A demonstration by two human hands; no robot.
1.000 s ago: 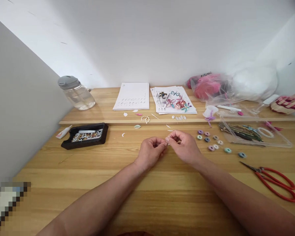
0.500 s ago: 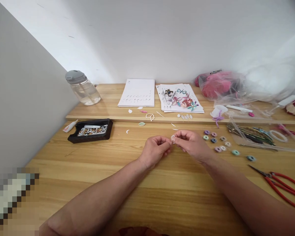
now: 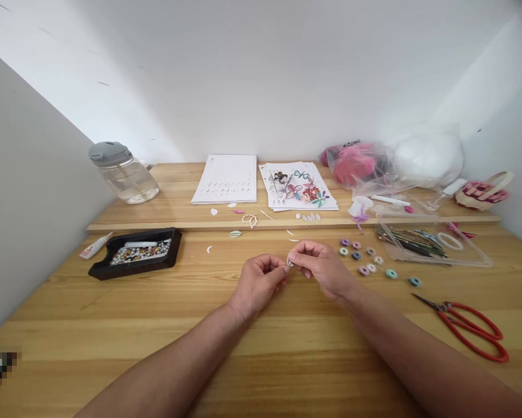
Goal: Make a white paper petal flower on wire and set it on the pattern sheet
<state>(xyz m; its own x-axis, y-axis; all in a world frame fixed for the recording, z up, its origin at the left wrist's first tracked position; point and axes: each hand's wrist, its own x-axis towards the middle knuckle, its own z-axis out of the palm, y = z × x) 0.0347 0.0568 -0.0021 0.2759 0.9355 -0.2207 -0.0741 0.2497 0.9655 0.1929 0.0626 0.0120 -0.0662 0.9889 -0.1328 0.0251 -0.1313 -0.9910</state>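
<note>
Over the middle of the wooden desk, my left hand [image 3: 259, 283] and my right hand [image 3: 320, 268] meet at their fingertips. Between them is a small whitish leaf-shaped piece [image 3: 290, 262], mostly covered by the fingers. My right thumb and forefinger pinch it, and my left fingertips close on its lower left edge. Just beyond the hands lie thin white slivers [image 3: 292, 240]. A green-edged leaf shape [image 3: 235, 234] and a white crescent scrap [image 3: 209, 249] lie to the left. Small thread bobbins [image 3: 356, 255] in several colours sit right of my right hand.
Red-handled scissors [image 3: 470, 331] lie at the right. A black tray [image 3: 156, 267] of beads and a glue tube [image 3: 96, 246] are at the left. On the raised shelf stand a water bottle [image 3: 125, 177], paper stacks [image 3: 226, 171], plastic bags [image 3: 391, 168] and a small basket [image 3: 482, 194].
The camera view has shifted, so everything on the desk appears further left and a little lower. Both hands still hold the small piece together, with the fingers only slightly moved.
</note>
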